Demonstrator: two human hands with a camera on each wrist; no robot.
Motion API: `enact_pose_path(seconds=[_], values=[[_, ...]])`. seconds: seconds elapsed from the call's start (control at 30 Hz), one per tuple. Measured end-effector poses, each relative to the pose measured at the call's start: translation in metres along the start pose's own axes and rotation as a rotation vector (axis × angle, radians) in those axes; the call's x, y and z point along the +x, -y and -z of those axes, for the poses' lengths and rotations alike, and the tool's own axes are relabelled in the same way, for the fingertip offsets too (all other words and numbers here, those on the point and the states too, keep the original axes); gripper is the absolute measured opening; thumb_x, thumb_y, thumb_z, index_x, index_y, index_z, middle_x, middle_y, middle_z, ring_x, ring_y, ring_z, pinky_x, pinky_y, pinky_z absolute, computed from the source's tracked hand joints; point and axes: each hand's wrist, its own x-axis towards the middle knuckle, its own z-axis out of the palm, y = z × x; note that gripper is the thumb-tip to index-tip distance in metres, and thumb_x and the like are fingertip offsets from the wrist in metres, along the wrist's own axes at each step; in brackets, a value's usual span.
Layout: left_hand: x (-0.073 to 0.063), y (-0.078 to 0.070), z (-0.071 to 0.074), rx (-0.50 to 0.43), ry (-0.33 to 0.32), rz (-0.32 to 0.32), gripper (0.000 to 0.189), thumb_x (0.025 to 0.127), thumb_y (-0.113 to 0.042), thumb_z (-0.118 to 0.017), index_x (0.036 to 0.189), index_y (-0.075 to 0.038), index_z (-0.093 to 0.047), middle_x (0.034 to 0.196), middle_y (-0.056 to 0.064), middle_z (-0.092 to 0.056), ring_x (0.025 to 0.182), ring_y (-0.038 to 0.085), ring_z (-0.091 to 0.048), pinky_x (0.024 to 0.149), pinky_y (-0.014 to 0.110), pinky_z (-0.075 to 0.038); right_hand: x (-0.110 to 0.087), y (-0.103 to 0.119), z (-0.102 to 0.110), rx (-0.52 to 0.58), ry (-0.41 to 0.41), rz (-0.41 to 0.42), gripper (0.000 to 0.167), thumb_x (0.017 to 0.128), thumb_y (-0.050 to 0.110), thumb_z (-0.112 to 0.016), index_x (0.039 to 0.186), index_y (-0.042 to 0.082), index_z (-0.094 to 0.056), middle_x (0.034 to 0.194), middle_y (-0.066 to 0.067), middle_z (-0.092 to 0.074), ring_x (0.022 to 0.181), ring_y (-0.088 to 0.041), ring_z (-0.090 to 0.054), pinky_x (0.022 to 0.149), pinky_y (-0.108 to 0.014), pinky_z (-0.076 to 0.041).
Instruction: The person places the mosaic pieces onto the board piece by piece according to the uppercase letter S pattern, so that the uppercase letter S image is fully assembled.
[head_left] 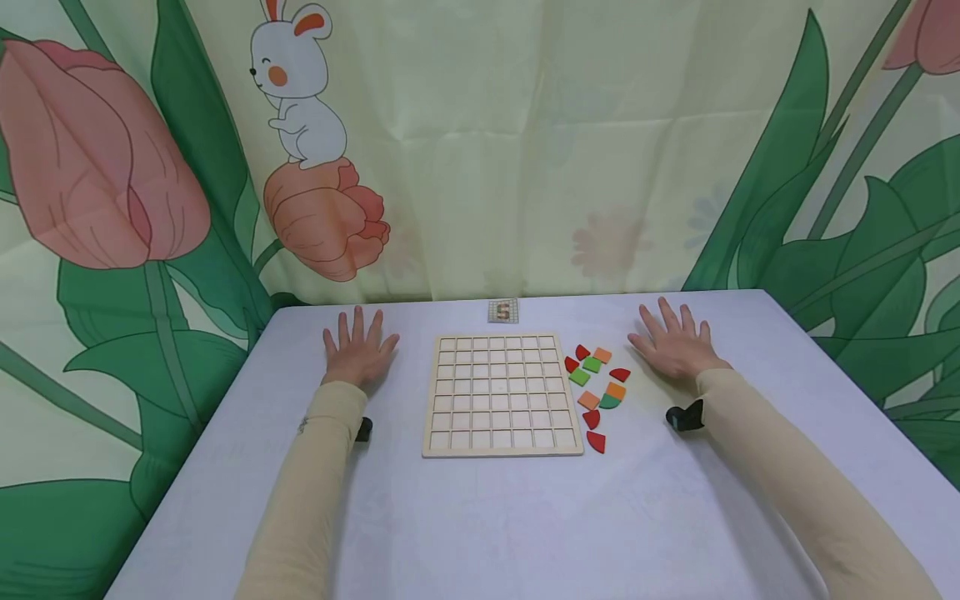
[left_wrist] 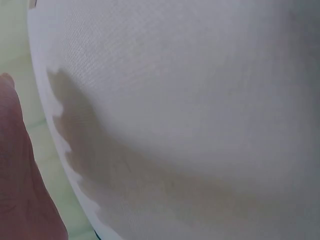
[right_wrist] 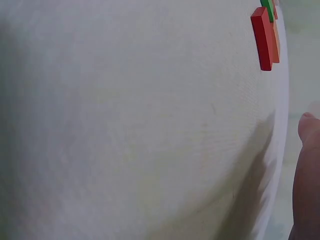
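Observation:
In the head view a square wooden grid board (head_left: 498, 388) lies mid-table. My left hand (head_left: 357, 350) is to its left, palm down with fingers spread, holding nothing. My right hand (head_left: 678, 343), also palm down and spread, is to the right of the loose pieces and holds nothing. Those pieces lie along the board's right edge: several red quarter-round ones such as a red piece (head_left: 596, 442), orange squares such as an orange piece (head_left: 588, 401), and green ones such as a green piece (head_left: 580, 377). Part of my right thumb (right_wrist: 309, 165) shows in the right wrist view, near a red piece (right_wrist: 263, 40).
A small card (head_left: 503, 311) with a grid pattern lies behind the board, near the back edge of the white-covered table (head_left: 495, 525). A patterned curtain (head_left: 480, 150) hangs right behind the table.

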Motion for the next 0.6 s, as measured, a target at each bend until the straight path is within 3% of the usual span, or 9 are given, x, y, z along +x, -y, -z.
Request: enact_pose_path(seconds=[0.4, 0.5, 0.6], values=[[0.003, -0.002, -0.002, -0.010, 0.008, 0.000, 0.073, 0.102, -0.057, -0.021, 0.158, -0.014, -0.003, 0.161, 0.020, 0.013, 0.144, 0.043, 0.018, 0.111, 0.066, 0.013, 0.002, 0.002, -0.002, 0.020, 0.000, -0.001, 0.084, 0.098, 0.065, -0.024, 0.157, 0.010, -0.001, 0.158, -0.027, 0.013, 0.138, -0.059, 0.013, 0.103, -0.075, 0.013], [0.007, -0.004, -0.003, -0.093, 0.007, -0.066, 0.071, 0.103, -0.052, -0.022, 0.158, -0.011, -0.007, 0.161, 0.022, 0.010, 0.146, 0.044, 0.012, 0.114, 0.064, 0.005, 0.003, 0.006, 0.000, 0.062, 0.009, -0.005, 0.083, 0.099, 0.063, -0.025, 0.157, 0.011, 0.001, 0.158, -0.026, 0.015, 0.138, -0.058, 0.015, 0.103, -0.076, 0.013], [0.009, -0.010, -0.003, -0.254, 0.041, -0.196, 0.065, 0.105, -0.045, -0.027, 0.156, -0.005, -0.018, 0.161, 0.023, 0.001, 0.147, 0.041, 0.000, 0.118, 0.058, -0.005, 0.001, 0.014, 0.005, 0.119, 0.019, 0.000, 0.082, 0.100, 0.062, -0.027, 0.157, 0.012, 0.003, 0.158, -0.026, 0.015, 0.138, -0.057, 0.015, 0.103, -0.076, 0.011]])
